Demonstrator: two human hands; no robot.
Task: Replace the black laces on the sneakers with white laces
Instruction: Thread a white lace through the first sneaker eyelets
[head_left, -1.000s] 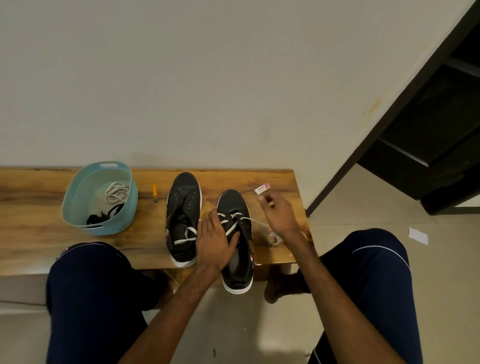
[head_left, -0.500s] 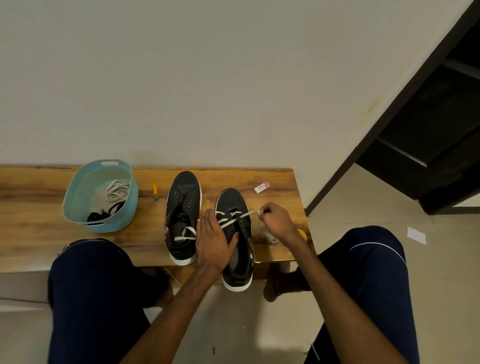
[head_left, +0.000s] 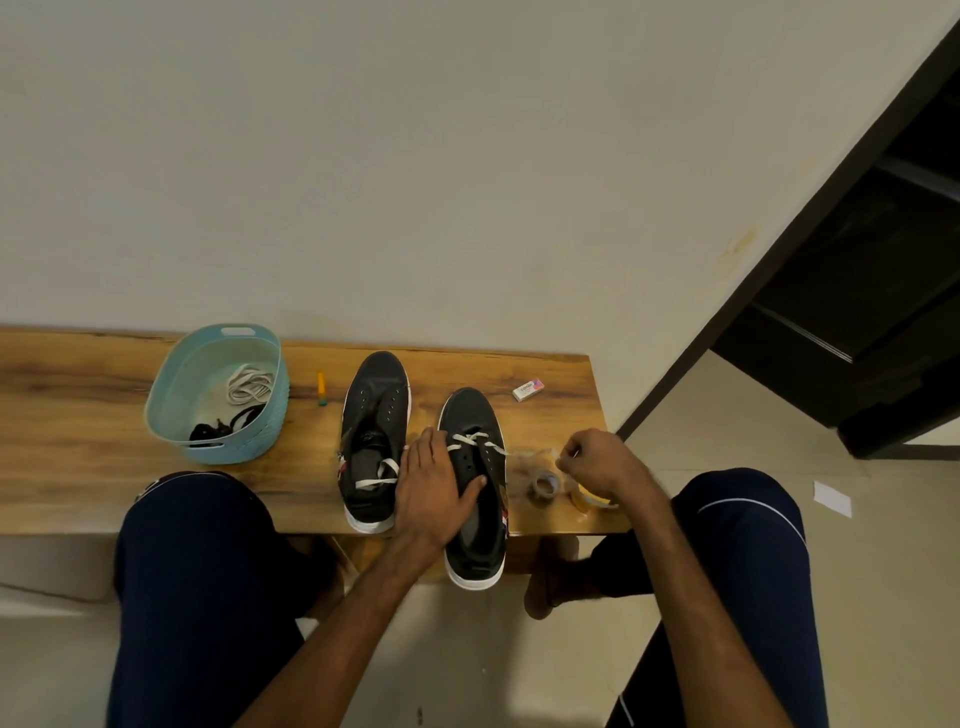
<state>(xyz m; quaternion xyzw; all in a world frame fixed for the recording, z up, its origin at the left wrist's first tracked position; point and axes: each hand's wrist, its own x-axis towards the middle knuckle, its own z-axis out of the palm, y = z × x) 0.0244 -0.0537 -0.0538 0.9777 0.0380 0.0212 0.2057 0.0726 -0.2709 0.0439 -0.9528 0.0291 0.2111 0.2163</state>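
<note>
Eraser (head_left: 528, 389) on wooden bench (head_left: 78, 441); paper scrap (head_left: 832, 499) on floor.

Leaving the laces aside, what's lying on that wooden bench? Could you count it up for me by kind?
Sneakers: 2
Basket: 1
Eraser: 1
Yellow stick: 1
Tape rolls: 2
Total: 7
</note>
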